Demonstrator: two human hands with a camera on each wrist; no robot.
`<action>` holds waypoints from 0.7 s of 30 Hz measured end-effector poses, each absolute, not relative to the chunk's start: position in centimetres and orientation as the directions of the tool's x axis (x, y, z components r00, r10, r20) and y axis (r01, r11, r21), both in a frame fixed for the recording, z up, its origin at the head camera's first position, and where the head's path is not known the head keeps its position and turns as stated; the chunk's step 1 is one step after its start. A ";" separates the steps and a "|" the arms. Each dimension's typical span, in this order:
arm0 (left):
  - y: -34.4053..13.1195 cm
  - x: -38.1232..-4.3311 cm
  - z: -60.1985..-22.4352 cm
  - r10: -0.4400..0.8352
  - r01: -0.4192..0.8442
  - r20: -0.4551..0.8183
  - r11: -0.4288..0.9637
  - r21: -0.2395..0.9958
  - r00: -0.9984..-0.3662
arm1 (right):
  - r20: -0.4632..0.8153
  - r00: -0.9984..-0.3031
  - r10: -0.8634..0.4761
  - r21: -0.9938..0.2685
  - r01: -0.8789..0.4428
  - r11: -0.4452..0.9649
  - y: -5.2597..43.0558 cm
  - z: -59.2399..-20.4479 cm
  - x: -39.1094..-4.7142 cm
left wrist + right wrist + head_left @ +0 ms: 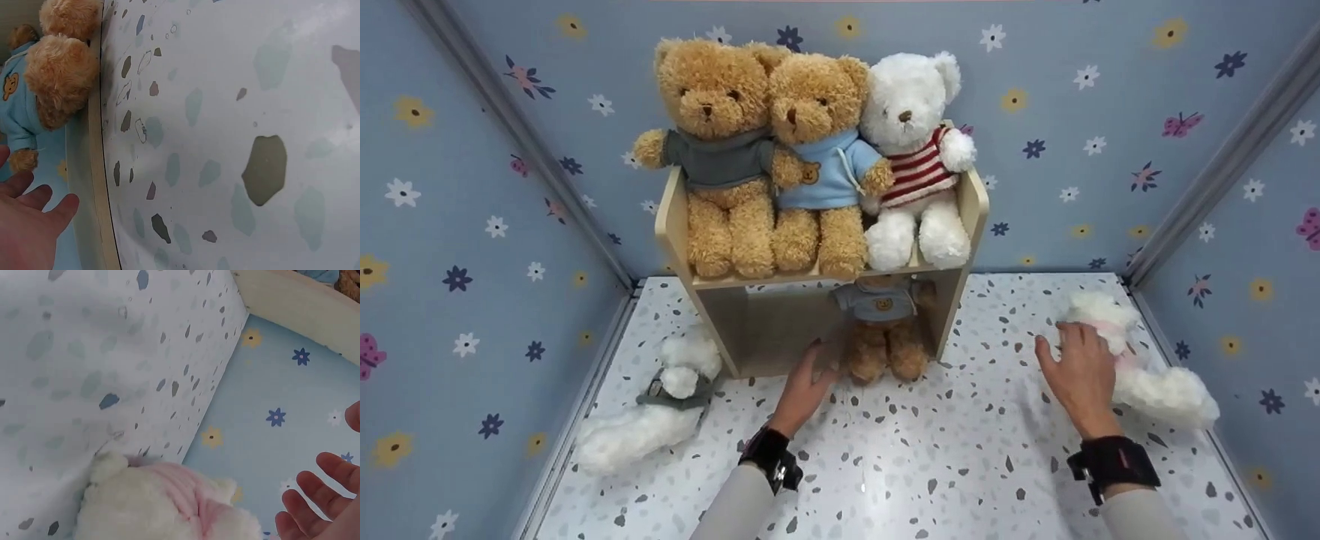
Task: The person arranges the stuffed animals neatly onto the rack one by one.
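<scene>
A brown teddy bear in a blue hoodie sits on the lower level of a small wooden shelf, its head hidden under the upper board. My left hand is just left of its legs, fingers spread and holding nothing; the left wrist view shows the same bear beyond those fingers. At the right, my right hand hovers by a white plush toy with pink on it, which lies on the floor. In the right wrist view, the fingers stand apart from that toy.
On the upper level sit a brown bear in a grey top, a brown bear in a light blue hoodie and a white bear in red stripes. A white bear in a dark green top lies left. Flowered walls enclose the speckled floor.
</scene>
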State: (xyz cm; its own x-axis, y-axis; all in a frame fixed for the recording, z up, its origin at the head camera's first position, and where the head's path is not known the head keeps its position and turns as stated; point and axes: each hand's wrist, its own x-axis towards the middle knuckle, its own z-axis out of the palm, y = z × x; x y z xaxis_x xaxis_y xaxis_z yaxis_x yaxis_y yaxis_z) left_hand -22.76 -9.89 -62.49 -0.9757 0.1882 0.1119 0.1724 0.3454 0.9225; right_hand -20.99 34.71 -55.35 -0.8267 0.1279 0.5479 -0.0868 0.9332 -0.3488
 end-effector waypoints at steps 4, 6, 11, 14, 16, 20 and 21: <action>-10.6 -22.2 -62.2 0.183 0.188 0.127 0.371 0.909 -0.975 | 0.567 -0.811 0.146 -0.326 -0.058 0.943 36.6 -54.9 -20.8; -10.9 -21.9 -62.0 0.181 0.196 0.135 0.381 0.903 -0.974 | 0.566 -0.808 0.162 -0.319 -0.033 0.947 37.5 -54.9 -20.6; -11.3 -21.3 -61.9 0.189 0.196 0.132 0.381 0.904 -0.973 | 0.590 -0.785 0.188 -0.298 0.005 0.955 39.6 -55.7 -19.9; -11.6 -21.0 -62.0 0.193 0.186 0.119 0.382 0.905 -0.974 | 0.578 -0.789 0.210 -0.309 0.027 0.951 40.6 -56.1 -19.4; -11.8 -20.8 -62.0 0.190 0.172 0.104 0.391 0.904 -0.976 | 0.538 -0.809 0.236 -0.325 0.060 0.944 41.2 -56.3 -19.2; -12.1 -20.5 -62.2 0.190 0.201 0.129 0.429 0.881 -0.973 | 0.408 -0.862 0.300 -0.352 0.155 0.923 42.3 -56.4 -18.9; -12.2 -20.5 -62.2 0.192 0.211 0.137 0.443 0.871 -0.972 | 0.371 -0.873 0.317 -0.362 0.179 0.915 42.6 -56.5 -18.8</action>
State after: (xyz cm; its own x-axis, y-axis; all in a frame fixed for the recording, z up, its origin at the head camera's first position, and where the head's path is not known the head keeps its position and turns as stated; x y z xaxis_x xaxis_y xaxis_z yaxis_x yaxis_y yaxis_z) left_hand -20.47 -12.18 -62.21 -0.9717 0.1919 0.1375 0.2108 0.4433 0.8712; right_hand -18.80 42.57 -56.50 -0.8729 0.3173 0.3705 0.1789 0.9149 -0.3619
